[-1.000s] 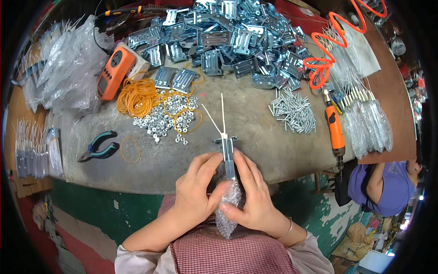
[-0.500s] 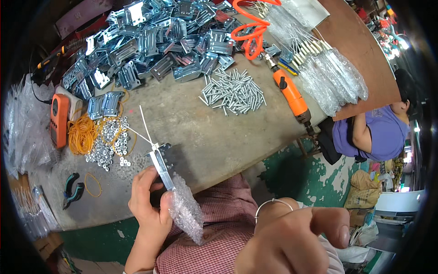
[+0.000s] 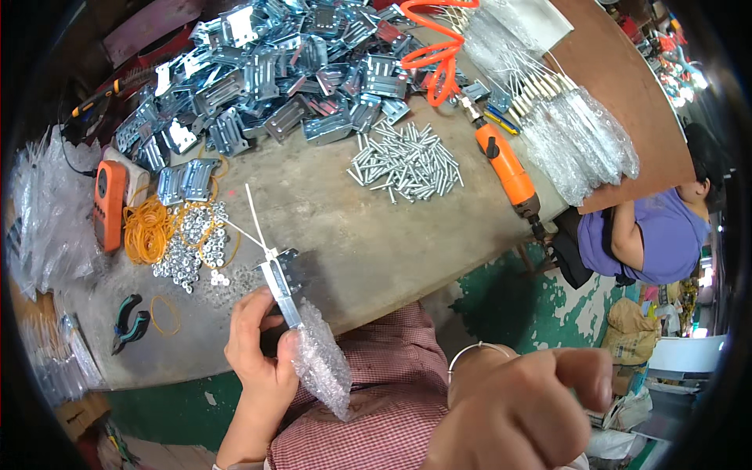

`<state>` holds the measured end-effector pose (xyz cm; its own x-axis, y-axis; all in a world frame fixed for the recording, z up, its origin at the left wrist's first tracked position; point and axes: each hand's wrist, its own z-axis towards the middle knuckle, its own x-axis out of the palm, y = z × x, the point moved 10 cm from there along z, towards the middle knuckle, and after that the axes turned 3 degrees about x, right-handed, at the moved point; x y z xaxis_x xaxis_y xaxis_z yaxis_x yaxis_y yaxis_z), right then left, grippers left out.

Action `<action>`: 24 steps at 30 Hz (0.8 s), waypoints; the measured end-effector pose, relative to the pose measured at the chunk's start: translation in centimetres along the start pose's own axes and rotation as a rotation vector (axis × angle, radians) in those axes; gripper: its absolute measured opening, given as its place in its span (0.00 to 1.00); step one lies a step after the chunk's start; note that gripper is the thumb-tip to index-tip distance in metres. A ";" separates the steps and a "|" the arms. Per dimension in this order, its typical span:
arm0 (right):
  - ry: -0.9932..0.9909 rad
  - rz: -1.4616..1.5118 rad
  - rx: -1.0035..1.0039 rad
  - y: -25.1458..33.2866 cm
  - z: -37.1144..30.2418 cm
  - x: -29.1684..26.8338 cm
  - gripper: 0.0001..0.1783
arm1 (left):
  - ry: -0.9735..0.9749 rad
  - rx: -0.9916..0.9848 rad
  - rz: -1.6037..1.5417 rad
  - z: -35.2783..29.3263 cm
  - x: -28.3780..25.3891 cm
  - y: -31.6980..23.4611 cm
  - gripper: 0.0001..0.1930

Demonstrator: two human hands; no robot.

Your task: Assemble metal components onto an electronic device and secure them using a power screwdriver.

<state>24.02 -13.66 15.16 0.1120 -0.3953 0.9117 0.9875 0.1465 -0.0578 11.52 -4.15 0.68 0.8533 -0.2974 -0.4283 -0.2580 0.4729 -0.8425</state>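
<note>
My left hand (image 3: pixel 261 345) is closed around a flat metal bracket (image 3: pixel 280 294) near the table's front edge. A white cable tie (image 3: pixel 254 219) sticks up from the bracket's top end. A bubble-wrapped part (image 3: pixel 323 364) hangs from its lower end, over my checked apron (image 3: pixel 376 442). My right hand (image 3: pixel 517 415) is raised close to the camera at the lower right. Its fingers are curled, one digit stands out to the right, and whatever they hold, if anything, is hidden.
Metal brackets (image 3: pixel 262 74) are heaped at the back, beside screws (image 3: pixel 407 160). Nuts (image 3: pixel 184 254), rubber bands (image 3: pixel 147 231) and pliers (image 3: pixel 129 323) lie left. An orange air screwdriver (image 3: pixel 505 168) and bubble-wrapped pieces (image 3: pixel 580 141) are right. Another person (image 3: pixel 638 235) sits beyond the table.
My right hand has shifted slightly right. The whole view has shifted a little, and my left hand keeps its hold on the bracket.
</note>
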 end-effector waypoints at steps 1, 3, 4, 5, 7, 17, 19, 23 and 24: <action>0.108 0.002 -0.028 -0.2 0.0 0.5 0.27 | 0.003 -0.014 0.014 0.0 0.1 -0.1 0.21; 0.329 0.009 -0.078 -0.9 0.3 1.3 0.26 | -0.007 -0.004 0.008 0.0 0.1 -0.3 0.21; 0.477 -0.018 -0.050 -0.3 1.6 2.4 0.26 | -0.026 0.006 0.006 0.0 -0.1 -0.4 0.21; 0.478 -0.016 -0.053 -0.1 1.2 2.5 0.26 | -0.023 0.005 0.009 0.0 0.0 -0.4 0.21; 0.256 -0.048 0.025 0.2 0.4 1.1 0.26 | -0.002 -0.033 -0.011 -0.3 -0.1 0.2 0.22; 0.396 -0.060 -0.106 2.3 0.0 0.5 0.27 | -0.009 -0.015 -0.040 0.0 0.3 0.3 0.22; 0.593 -0.329 -0.025 4.5 -0.2 0.6 0.22 | -0.053 -0.044 0.017 -0.6 -1.1 0.4 0.22; -0.726 -2.061 -0.322 17.8 -5.1 -3.0 0.20 | 0.040 0.065 0.076 0.9 -0.2 -0.9 0.23; -0.915 -2.525 -0.204 19.6 -5.5 -3.2 0.24 | 0.047 0.073 0.094 0.9 0.0 -0.9 0.24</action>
<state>43.61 -14.55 8.90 -0.4838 0.5554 -0.6764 -0.6857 0.2398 0.6873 12.11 -3.79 1.71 0.8044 -0.2861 -0.5207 -0.3013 0.5589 -0.7726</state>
